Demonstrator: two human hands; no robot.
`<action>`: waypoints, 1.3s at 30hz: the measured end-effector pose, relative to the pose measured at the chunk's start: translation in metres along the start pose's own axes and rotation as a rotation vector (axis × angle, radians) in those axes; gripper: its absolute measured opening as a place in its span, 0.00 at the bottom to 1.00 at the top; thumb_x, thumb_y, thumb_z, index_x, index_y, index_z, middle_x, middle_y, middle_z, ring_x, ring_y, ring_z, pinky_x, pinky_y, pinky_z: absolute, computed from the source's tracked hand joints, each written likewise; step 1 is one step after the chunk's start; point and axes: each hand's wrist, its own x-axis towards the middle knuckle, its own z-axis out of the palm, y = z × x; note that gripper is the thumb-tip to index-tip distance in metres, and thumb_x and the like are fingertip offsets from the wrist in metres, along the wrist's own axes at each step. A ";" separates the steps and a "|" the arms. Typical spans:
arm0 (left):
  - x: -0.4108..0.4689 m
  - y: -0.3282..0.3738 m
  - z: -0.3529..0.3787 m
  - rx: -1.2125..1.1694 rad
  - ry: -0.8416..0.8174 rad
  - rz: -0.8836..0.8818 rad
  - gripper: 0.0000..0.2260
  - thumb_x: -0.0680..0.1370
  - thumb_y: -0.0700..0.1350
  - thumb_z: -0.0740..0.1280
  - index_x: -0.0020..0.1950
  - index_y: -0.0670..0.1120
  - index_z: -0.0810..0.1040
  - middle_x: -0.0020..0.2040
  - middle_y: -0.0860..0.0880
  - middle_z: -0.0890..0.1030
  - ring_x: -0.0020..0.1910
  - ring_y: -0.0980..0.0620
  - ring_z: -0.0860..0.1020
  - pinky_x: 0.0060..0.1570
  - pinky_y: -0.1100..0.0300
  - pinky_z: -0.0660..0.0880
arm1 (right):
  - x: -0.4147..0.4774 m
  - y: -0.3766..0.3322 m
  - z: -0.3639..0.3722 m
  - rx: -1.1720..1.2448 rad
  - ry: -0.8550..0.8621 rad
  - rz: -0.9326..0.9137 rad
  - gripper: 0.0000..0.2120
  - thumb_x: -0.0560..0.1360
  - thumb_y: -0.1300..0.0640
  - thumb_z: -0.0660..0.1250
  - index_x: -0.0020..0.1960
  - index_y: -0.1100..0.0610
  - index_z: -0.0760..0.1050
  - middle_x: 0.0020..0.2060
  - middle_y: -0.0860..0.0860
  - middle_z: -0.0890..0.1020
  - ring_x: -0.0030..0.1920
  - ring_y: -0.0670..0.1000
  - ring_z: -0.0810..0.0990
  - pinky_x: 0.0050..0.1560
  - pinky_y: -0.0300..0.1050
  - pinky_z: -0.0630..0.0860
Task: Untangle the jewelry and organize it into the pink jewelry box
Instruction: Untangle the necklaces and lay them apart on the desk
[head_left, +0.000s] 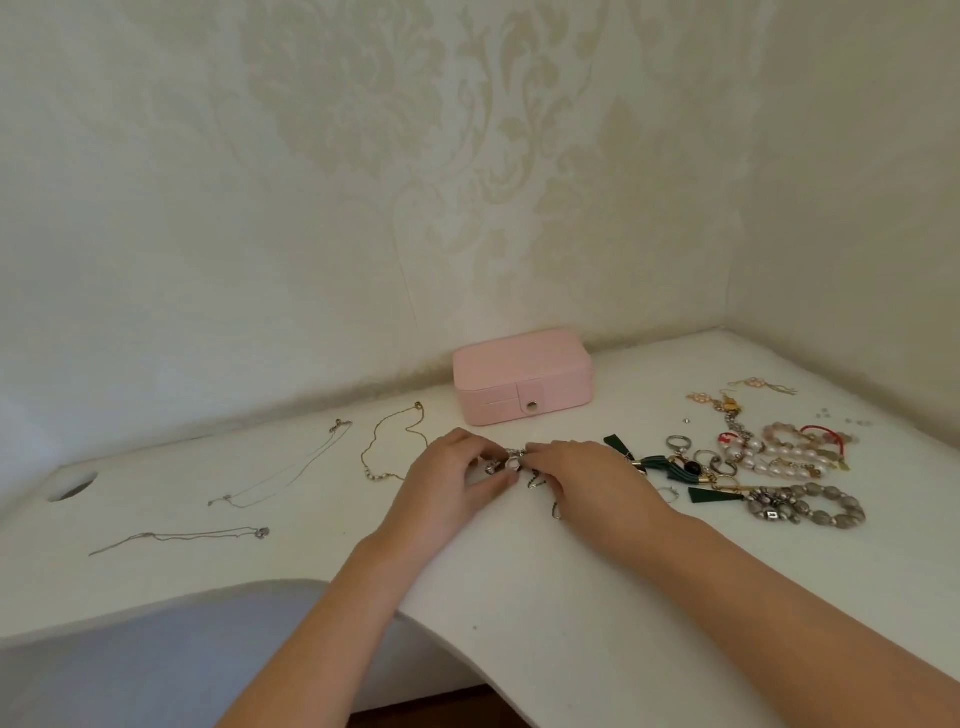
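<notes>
A closed pink jewelry box (521, 375) stands at the back of the white table against the wall. In front of it my left hand (452, 480) and my right hand (587, 475) meet over a small tangled silver piece (511, 462), and the fingers of both pinch it just above the table. Dark chain bits (537, 480) trail from it under my right hand. To the right lies a pile of jewelry (753, 467): green tassel earrings, rings, pearl bracelets and a grey bead bracelet (810, 506).
A gold chain (395, 441) and two thin silver chains (291, 467) (182, 536) lie spread out at the left. A cable hole (72, 487) is at the far left. The curved table edge (415, 613) runs below my forearms. Small earrings (763, 385) lie near the right wall.
</notes>
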 end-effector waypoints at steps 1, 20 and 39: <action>0.000 0.000 0.000 0.017 0.025 -0.009 0.10 0.74 0.51 0.71 0.52 0.51 0.82 0.45 0.58 0.75 0.42 0.64 0.72 0.43 0.75 0.66 | 0.000 0.000 0.000 -0.032 0.009 0.007 0.20 0.70 0.65 0.64 0.61 0.54 0.74 0.52 0.51 0.80 0.53 0.55 0.76 0.47 0.46 0.71; 0.019 0.067 -0.009 0.917 -0.313 0.055 0.10 0.76 0.34 0.58 0.51 0.40 0.77 0.52 0.40 0.79 0.49 0.41 0.77 0.39 0.56 0.64 | -0.003 0.006 -0.002 -0.125 0.110 0.244 0.17 0.73 0.66 0.56 0.56 0.56 0.77 0.52 0.54 0.80 0.52 0.55 0.77 0.40 0.43 0.66; 0.025 0.105 -0.111 -0.368 -0.201 -0.149 0.08 0.71 0.43 0.74 0.36 0.42 0.78 0.34 0.48 0.83 0.35 0.56 0.80 0.41 0.64 0.78 | -0.020 -0.019 -0.036 1.376 0.286 -0.002 0.05 0.74 0.62 0.69 0.46 0.62 0.82 0.39 0.52 0.85 0.43 0.45 0.82 0.48 0.32 0.75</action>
